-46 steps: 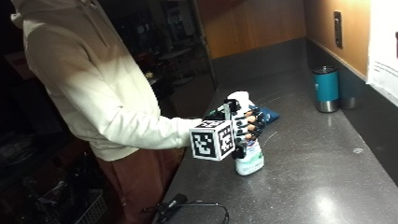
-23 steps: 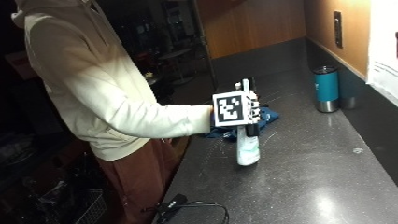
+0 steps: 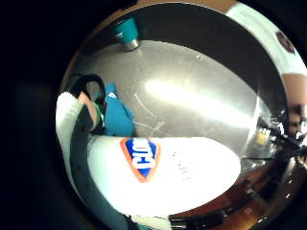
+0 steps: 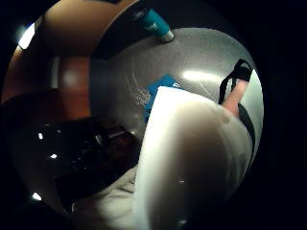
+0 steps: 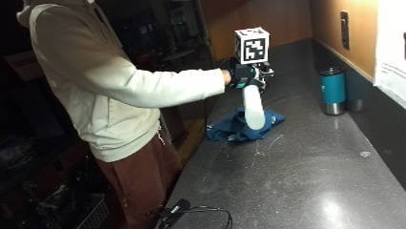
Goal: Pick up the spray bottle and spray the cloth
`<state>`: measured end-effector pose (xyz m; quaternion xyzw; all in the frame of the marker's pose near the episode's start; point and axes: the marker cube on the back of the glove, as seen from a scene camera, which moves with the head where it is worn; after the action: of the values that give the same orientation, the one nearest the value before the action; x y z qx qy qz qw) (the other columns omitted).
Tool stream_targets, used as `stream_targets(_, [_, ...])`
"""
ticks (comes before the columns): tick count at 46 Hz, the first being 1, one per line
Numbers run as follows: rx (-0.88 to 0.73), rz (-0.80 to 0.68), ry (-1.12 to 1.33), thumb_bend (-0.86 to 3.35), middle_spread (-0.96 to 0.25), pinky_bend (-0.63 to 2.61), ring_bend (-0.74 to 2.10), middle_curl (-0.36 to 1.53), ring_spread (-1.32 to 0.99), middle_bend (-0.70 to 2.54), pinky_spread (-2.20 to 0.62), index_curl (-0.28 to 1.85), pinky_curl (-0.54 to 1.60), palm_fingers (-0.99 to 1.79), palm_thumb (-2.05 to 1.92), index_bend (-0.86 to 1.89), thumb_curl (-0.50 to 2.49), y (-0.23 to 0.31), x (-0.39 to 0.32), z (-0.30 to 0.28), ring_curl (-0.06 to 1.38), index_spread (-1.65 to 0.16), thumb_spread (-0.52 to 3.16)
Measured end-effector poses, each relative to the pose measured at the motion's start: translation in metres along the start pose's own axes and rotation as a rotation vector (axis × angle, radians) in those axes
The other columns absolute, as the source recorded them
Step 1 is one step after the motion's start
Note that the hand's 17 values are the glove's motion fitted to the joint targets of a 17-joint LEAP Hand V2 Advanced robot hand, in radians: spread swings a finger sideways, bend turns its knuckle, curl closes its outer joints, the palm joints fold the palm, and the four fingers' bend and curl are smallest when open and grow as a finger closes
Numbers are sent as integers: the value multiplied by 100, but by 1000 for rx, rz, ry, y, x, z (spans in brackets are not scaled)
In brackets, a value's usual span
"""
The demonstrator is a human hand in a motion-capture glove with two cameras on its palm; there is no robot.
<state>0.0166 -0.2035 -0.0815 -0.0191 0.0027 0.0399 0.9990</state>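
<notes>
My gloved right hand (image 5: 247, 75) grips a white spray bottle (image 5: 254, 109) by its neck and holds it in the air above the dark counter (image 5: 298, 171). The bottle hangs tilted over a crumpled blue cloth (image 5: 236, 129) that lies on the counter near its left edge. In the little finger side palm view the bottle (image 3: 163, 172) fills much of the picture, its orange and blue label facing out, and the cloth (image 3: 117, 117) lies beyond it. The thumb side palm view also shows the bottle (image 4: 192, 163) close up, with the cloth (image 4: 160, 88) behind.
A teal tumbler (image 5: 332, 90) with a steel base stands near the back wall at the right. A black device with a cable (image 5: 184, 212) lies at the counter's near left edge. A white sheet (image 5: 390, 52) hangs on the right wall.
The hand has lifted the bottle off the counter and carried it up and back over the cloth. A second ago the bottle stood on the counter.
</notes>
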Motion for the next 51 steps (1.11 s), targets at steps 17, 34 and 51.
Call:
stream_targets(17, [-144,-72,400,-3,-12,32,53,51,-21,54,-28,53,39,136,103,42,70,-11,-81,22,47,-19,-1])
stream_targets(34, [-181,-43,510,-3,-12,33,53,51,-21,55,-28,53,40,135,103,42,72,-12,-105,37,47,-19,-2])
stream_targets(51, [-187,-60,468,-3,-13,33,53,51,-21,56,-28,54,40,135,103,43,73,-13,-104,45,47,-19,-2])
